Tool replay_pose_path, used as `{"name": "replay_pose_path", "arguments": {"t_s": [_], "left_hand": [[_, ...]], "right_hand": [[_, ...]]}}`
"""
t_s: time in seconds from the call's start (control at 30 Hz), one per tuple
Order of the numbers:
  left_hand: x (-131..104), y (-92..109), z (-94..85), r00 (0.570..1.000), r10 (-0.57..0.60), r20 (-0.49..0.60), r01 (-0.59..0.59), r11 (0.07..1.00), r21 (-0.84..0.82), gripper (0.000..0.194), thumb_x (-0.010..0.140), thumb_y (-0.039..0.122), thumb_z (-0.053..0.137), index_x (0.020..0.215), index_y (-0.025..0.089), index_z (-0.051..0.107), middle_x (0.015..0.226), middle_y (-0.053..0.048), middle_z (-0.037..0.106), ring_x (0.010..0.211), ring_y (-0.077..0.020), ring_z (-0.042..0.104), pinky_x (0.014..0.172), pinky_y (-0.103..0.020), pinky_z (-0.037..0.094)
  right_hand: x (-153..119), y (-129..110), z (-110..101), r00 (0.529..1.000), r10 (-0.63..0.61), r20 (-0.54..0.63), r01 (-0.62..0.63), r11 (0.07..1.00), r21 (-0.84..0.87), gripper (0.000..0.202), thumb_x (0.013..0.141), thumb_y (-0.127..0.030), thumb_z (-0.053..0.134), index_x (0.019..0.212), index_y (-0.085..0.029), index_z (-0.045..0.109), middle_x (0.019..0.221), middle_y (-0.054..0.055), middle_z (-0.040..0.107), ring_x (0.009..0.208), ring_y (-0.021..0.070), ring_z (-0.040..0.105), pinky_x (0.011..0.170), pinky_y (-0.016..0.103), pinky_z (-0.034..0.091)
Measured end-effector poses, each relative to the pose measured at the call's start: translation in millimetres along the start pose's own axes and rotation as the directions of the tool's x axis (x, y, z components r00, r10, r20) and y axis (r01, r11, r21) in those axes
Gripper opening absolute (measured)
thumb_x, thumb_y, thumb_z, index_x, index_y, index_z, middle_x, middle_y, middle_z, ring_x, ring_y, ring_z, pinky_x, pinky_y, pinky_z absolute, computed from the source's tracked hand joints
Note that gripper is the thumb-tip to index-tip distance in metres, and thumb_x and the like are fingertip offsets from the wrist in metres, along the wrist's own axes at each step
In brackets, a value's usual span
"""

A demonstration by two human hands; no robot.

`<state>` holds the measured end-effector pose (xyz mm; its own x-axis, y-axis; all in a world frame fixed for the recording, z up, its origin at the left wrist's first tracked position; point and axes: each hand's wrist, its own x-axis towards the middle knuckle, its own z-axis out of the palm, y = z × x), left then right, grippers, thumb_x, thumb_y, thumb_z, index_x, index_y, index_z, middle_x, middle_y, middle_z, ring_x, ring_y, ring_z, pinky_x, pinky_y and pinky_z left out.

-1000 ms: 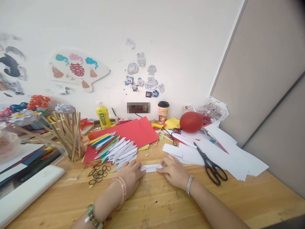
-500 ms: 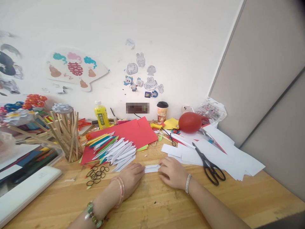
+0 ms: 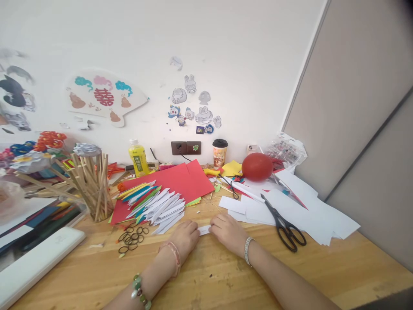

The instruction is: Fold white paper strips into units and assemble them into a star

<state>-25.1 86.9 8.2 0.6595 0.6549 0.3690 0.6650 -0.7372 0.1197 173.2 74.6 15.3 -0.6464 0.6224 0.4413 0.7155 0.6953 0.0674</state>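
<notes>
A small strip of white paper (image 3: 204,230) lies on the wooden table between my two hands. My left hand (image 3: 185,234) has its fingers closed on the strip's left end. At the other end my right hand (image 3: 226,232) grips the paper with bent fingers; its thumb is partly hidden. Just beyond my left hand, folded white paper strips (image 3: 166,206) lie in a pile beside coloured ones (image 3: 140,196). Flat white paper pieces (image 3: 232,204) rest beyond my right hand, and black-handled scissors (image 3: 284,226) lie on white sheets to the right.
Black rubber rings (image 3: 132,237) sit left of my left hand. A holder of wooden sticks (image 3: 97,189), a white case (image 3: 41,262), a yellow bottle (image 3: 138,158), a lidded cup (image 3: 220,154) and a red balloon (image 3: 257,167) stand around. Red paper (image 3: 193,183) lies behind the strips.
My hands have come closer together, the right one shifting left, so less of the white strip shows between them. The camera view has shifted slightly.
</notes>
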Motion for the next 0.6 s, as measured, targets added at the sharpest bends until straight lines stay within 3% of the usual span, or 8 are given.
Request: {"name": "replay_pose_path", "arguments": {"t_s": [0.17,0.3,0.5,0.6], "left_hand": [[-2,0,-3.2,0.999,-0.038,0.003,0.038,0.999,-0.001,0.029,0.088,0.022,0.033,0.069,0.017,0.055,0.073,-0.005,0.055,0.072,-0.0173,0.051,0.069,-0.031,0.043],[2,3,-9.5,0.983,-0.170,0.070,0.168,0.985,0.026,0.025,0.086,0.021,0.038,0.070,0.016,0.056,0.077,-0.006,0.058,0.074,-0.0182,0.052,0.070,-0.031,0.043],[10,4,-17.2,0.928,-0.345,0.139,0.329,0.936,0.126,0.026,0.085,0.026,0.043,0.069,0.014,0.060,0.076,-0.009,0.061,0.077,-0.0224,0.055,0.070,-0.035,0.044],[10,3,-15.2,0.947,-0.296,0.122,0.272,0.945,0.182,0.024,0.085,0.023,0.041,0.076,0.012,0.061,0.081,-0.012,0.062,0.080,-0.0257,0.057,0.071,-0.040,0.045]], "right_hand": [[0,-4,-2,0.986,0.165,0.018,-0.165,0.963,0.213,0.007,0.081,-0.014,0.053,0.077,-0.017,0.057,0.080,0.002,0.057,0.081,0.0151,0.046,0.071,0.027,0.037],[1,-5,-2,0.928,0.368,0.064,-0.369,0.876,0.311,0.007,0.078,-0.016,0.056,0.072,-0.017,0.056,0.079,0.001,0.055,0.081,0.0152,0.047,0.071,0.026,0.036],[4,-4,2,0.848,0.517,0.113,-0.528,0.814,0.240,0.014,0.076,-0.025,0.060,0.065,-0.018,0.054,0.078,0.000,0.053,0.081,0.0158,0.046,0.071,0.026,0.033],[3,-4,3,0.848,0.517,0.113,-0.529,0.831,0.170,0.015,0.077,-0.027,0.058,0.067,-0.018,0.054,0.078,0.000,0.052,0.081,0.0159,0.045,0.070,0.026,0.031]]}}
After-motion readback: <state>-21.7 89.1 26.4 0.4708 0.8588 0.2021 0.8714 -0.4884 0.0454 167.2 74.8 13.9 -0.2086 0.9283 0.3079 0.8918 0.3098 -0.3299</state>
